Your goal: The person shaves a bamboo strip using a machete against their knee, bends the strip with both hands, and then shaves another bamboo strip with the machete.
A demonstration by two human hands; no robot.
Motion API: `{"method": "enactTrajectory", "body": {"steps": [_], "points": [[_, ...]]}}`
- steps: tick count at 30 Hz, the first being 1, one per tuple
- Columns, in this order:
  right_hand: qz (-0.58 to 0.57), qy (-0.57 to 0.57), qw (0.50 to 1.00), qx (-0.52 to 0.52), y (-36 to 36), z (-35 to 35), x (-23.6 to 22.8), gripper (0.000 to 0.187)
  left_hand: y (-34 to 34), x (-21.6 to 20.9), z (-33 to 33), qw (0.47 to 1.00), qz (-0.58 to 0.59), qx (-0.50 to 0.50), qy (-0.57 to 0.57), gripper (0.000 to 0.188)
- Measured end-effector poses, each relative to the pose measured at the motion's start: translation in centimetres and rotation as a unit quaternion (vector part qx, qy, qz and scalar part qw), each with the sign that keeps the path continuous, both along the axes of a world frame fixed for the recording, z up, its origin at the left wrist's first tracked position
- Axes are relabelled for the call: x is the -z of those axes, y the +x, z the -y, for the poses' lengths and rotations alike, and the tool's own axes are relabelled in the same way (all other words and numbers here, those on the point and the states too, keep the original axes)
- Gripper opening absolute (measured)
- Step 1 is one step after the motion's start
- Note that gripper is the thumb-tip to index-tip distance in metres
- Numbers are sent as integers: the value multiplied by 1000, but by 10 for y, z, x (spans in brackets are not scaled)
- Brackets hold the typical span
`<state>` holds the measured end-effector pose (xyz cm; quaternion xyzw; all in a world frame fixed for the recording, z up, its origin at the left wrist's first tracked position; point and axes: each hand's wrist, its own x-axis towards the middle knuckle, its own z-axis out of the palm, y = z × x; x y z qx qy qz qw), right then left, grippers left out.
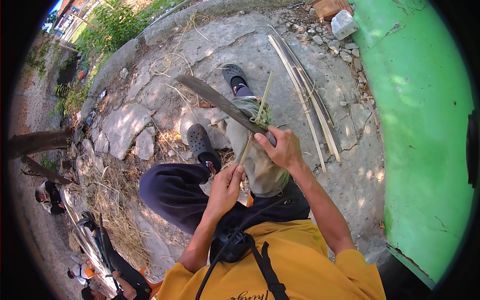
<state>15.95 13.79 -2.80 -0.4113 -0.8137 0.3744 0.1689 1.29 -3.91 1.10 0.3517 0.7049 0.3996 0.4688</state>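
My right hand (282, 148) is closed around the handle of a machete (215, 97), its long dark blade pointing up and left. Between the fingers of my left hand (227, 187) is the near end of a thin pale bamboo strip (265, 95). The strip runs up past the blade, which covers part of it, and its far end shows above. Under both lies a grey-green cloth (257, 167), draped over my right leg and bound with pale strands near its far end. Whether the blade touches the strip I cannot tell.
Several long bamboo strips (305, 92) lie on the cracked concrete at right, near a green wall (417, 125). Loose fibres (175, 60) and broken slabs (125, 127) spread at left. A concrete block (344, 25) stands far right. Other people (125, 267) sit at lower left.
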Motion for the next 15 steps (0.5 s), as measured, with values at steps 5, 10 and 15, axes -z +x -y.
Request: {"method": "enactTrajectory", "body": {"steps": [5,10,15], "points": [[-23,67,997,-20,5,17,-3,57,-10,7,-13,996,-79,20,33,35],[12,0,999,-36,2,6,-6,61,-6,0,-19,996,-83,11,27,34],[-13,40,999,-10,2,18,-4,61,-7,8,-23,993,-90,-5,72,33]]}}
